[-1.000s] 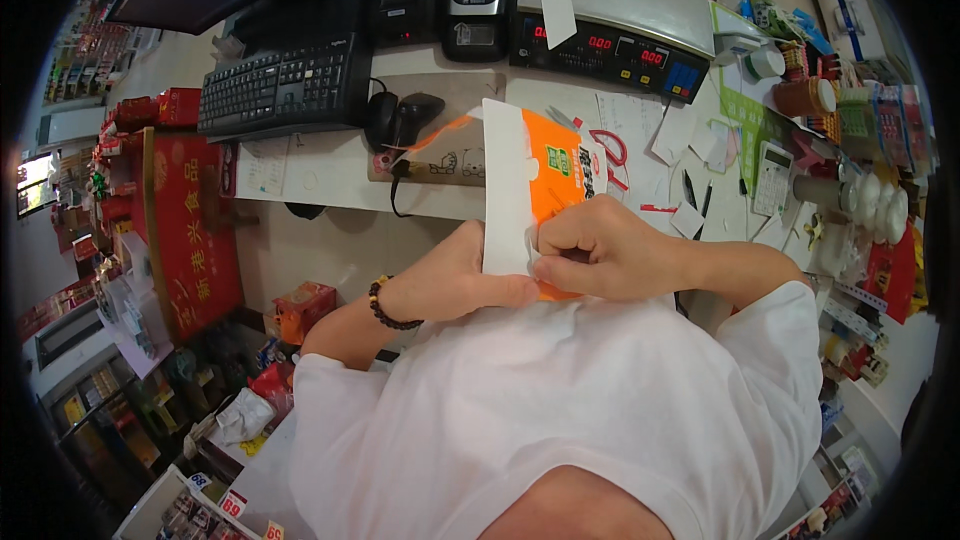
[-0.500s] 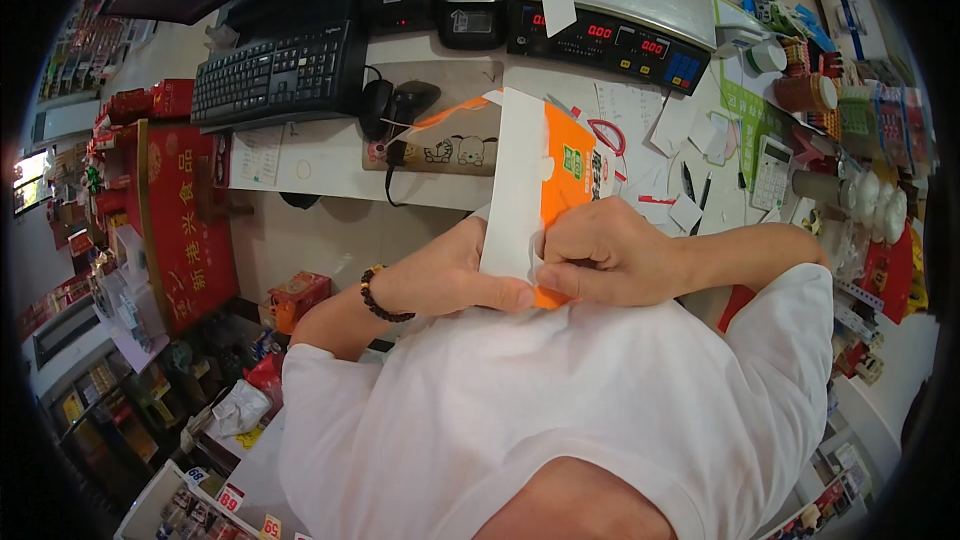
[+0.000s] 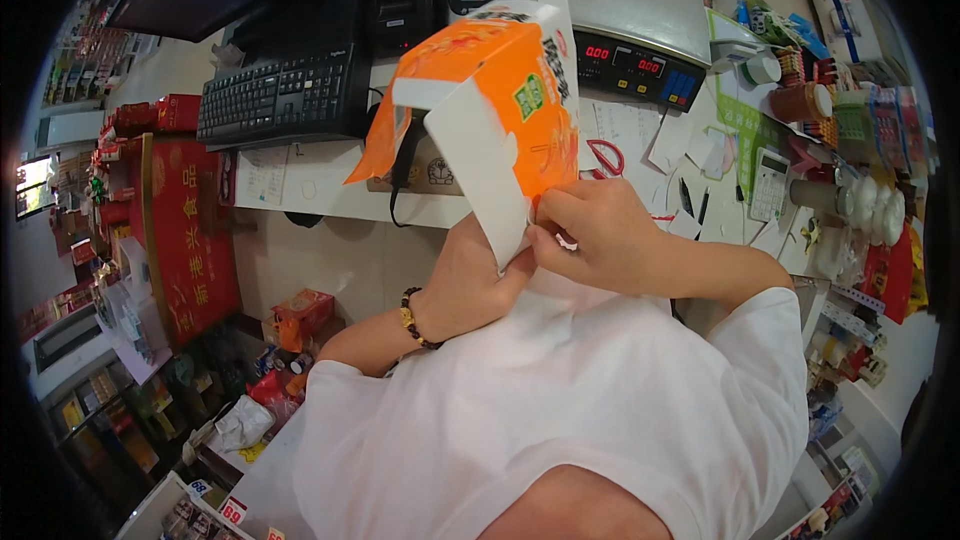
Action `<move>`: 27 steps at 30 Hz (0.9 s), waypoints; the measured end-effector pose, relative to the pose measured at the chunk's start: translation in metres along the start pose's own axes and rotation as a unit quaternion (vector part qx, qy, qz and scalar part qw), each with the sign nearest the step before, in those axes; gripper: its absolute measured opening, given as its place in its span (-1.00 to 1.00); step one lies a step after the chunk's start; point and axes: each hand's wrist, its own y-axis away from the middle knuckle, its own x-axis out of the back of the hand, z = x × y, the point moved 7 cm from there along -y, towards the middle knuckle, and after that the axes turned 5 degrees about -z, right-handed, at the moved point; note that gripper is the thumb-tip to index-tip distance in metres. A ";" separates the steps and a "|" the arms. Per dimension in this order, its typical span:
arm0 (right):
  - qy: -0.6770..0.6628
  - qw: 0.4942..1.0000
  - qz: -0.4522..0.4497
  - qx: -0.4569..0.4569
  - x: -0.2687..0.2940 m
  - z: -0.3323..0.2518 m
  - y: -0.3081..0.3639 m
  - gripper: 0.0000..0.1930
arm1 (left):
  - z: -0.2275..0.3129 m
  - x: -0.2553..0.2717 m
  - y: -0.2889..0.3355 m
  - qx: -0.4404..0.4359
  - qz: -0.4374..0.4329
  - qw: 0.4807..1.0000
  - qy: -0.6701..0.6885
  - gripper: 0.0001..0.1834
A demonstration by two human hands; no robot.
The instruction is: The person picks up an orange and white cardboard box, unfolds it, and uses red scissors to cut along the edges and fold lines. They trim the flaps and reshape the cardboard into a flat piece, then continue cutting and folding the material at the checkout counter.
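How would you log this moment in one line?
left hand: holding orange-and-white cardboard carton, lower end | right hand: pinching its lower edge | beyond: black rectangular keyboard, black metal-topped scale

White desk [image 3: 340, 192], crowded toward right. Left end: black keyboard [image 3: 285, 95], paper slip [image 3: 265, 178] near front edge. Middle: patterned mat [image 3: 428, 180], partly hidden; black boxy device [image 3: 403, 5] farther back. Right: scale [image 3: 640, 0], steel top, red digits — in front, red-handled scissors [image 3: 605, 158], loose papers [image 3: 672, 135], two dark pens [image 3: 703, 206], pale calculator [image 3: 770, 185] near green sheet [image 3: 740, 118].
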 end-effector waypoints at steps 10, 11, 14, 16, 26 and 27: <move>0.083 0.971 0.030 0.224 0.001 -0.013 -0.002 -0.88 | -0.015 0.013 0.006 -0.022 -0.001 0.996 0.086 -0.73; 0.086 0.972 0.037 0.217 0.003 -0.012 -0.003 -0.87 | -0.014 0.014 0.005 -0.031 -0.008 0.998 0.059 -0.72; 0.099 0.978 0.037 0.177 0.003 -0.008 -0.004 -0.87 | -0.011 0.018 0.001 0.003 0.067 0.994 0.085 -0.73; 0.111 0.986 0.027 0.119 0.004 -0.005 -0.004 -0.87 | -0.012 0.016 0.002 -0.004 0.079 0.997 0.026 -0.75; 0.176 0.977 0.009 0.119 -0.006 -0.003 -0.004 -0.85 | -0.006 0.005 0.002 -0.036 0.104 0.991 -0.069 -0.87; 0.158 0.979 0.017 0.127 -0.005 -0.002 -0.005 -0.85 | -0.007 0.005 0.002 -0.026 0.107 0.992 -0.054 -0.87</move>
